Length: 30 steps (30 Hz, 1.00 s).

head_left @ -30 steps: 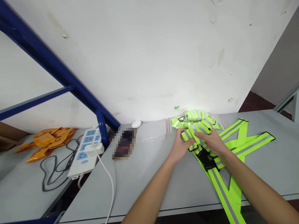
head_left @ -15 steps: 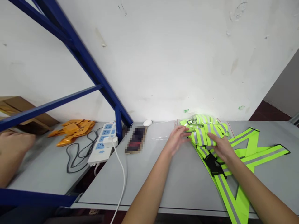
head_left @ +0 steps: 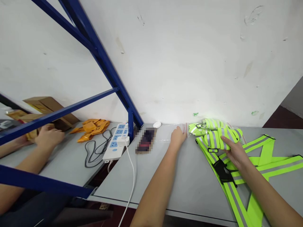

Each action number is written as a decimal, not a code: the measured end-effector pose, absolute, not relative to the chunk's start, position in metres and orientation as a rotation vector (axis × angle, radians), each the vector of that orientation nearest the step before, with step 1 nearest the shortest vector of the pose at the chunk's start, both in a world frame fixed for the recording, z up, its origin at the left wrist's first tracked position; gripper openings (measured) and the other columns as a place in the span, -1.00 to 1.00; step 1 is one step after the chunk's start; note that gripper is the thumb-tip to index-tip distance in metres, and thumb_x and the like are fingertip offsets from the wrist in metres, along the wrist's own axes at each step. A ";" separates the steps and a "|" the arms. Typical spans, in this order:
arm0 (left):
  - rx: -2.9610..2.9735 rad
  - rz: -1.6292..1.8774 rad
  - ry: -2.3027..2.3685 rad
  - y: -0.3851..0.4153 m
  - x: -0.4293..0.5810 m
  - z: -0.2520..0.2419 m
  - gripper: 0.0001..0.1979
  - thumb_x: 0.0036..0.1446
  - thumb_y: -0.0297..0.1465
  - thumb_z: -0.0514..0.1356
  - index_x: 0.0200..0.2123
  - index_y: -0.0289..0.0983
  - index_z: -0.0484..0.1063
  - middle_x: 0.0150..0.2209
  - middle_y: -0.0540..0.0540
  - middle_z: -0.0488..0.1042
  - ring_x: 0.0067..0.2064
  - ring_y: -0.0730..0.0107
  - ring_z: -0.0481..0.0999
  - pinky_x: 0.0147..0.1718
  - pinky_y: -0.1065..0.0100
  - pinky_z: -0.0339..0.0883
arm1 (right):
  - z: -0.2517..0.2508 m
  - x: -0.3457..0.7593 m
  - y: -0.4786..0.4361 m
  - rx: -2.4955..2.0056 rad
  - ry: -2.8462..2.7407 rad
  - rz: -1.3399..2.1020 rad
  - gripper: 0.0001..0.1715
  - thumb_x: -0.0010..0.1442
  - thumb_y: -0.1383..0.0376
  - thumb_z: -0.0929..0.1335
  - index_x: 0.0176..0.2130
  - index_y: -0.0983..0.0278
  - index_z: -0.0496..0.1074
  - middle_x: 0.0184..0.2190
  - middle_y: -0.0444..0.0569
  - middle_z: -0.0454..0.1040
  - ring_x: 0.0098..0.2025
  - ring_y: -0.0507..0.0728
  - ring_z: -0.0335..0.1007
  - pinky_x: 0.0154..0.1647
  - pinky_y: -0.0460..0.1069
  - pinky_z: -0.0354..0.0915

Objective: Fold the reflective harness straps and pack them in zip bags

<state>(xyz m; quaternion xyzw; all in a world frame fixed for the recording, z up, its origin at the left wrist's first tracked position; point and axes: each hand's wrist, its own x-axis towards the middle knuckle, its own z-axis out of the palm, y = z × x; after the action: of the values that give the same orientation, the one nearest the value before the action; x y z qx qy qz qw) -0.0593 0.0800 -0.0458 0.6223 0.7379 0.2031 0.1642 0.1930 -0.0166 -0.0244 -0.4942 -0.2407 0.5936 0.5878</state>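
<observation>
My right hand [head_left: 234, 153] grips a folded bundle of fluorescent yellow-green reflective strap [head_left: 221, 138] with silver stripes and a small buckle. My left hand [head_left: 178, 137] is at the edge of a flat, clear zip bag [head_left: 163, 134] by the wall, fingers curled onto it. Just behind the bundle sits another reflective strap in clear plastic [head_left: 197, 128]. An unfolded reflective vest [head_left: 255, 168] of crossing straps, with a black plate [head_left: 222, 170] at one junction, spreads under and beyond my right forearm.
A phone [head_left: 146, 141], its screen blurred, and a white oval object [head_left: 157, 125] lie left of the bag. Past the blue frame [head_left: 101, 60] are a power strip [head_left: 117, 143], dark cable, orange packets [head_left: 94, 127] and cardboard boxes [head_left: 56, 108]. Another person's hands [head_left: 48, 137] work there.
My left hand has left the strap bundle and moved to the clear bag. The bundle stays in my right hand. The view has shifted left, showing more of the other person's arms.
</observation>
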 end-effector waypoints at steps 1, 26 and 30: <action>1.786 0.549 2.104 0.083 -0.060 -0.045 -0.73 0.08 -0.35 0.17 -0.18 -0.39 0.33 -0.19 -0.43 0.50 -0.11 -0.08 0.50 -0.22 0.21 0.26 | -0.023 0.191 -0.017 -1.167 -0.558 1.381 -0.54 -0.06 0.35 0.52 -0.11 0.19 0.46 -0.08 0.10 0.55 -0.08 0.27 0.53 -0.29 -0.08 0.55; 1.985 0.753 1.412 -0.002 0.025 -0.024 -0.83 0.05 -0.40 0.09 -0.57 -0.22 0.24 -0.59 0.03 0.36 -0.54 0.42 0.32 -0.56 0.41 -0.01 | -0.009 0.190 -0.006 -0.963 -0.319 1.337 -0.69 0.11 0.33 0.44 -0.10 0.24 0.46 -0.11 -0.07 0.58 -0.02 0.15 0.50 -0.13 -0.03 0.54; 1.886 0.840 1.370 -0.001 0.028 -0.035 -0.88 0.04 -0.44 0.09 -0.52 -0.21 0.22 -0.58 0.06 0.32 -0.53 0.41 0.31 -0.53 0.41 -0.01 | -0.012 0.183 -0.009 -1.008 -0.411 1.326 -0.60 0.05 0.32 0.48 -0.08 0.29 0.46 -0.06 -0.01 0.56 -0.03 0.20 0.51 -0.17 -0.01 0.55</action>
<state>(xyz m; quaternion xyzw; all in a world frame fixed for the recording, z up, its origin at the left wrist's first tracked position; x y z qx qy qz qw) 0.0283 -0.0011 -0.0353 0.7198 0.5227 0.3203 0.3258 0.1833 -0.0087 -0.0119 -0.4444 -0.1812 0.5847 0.6541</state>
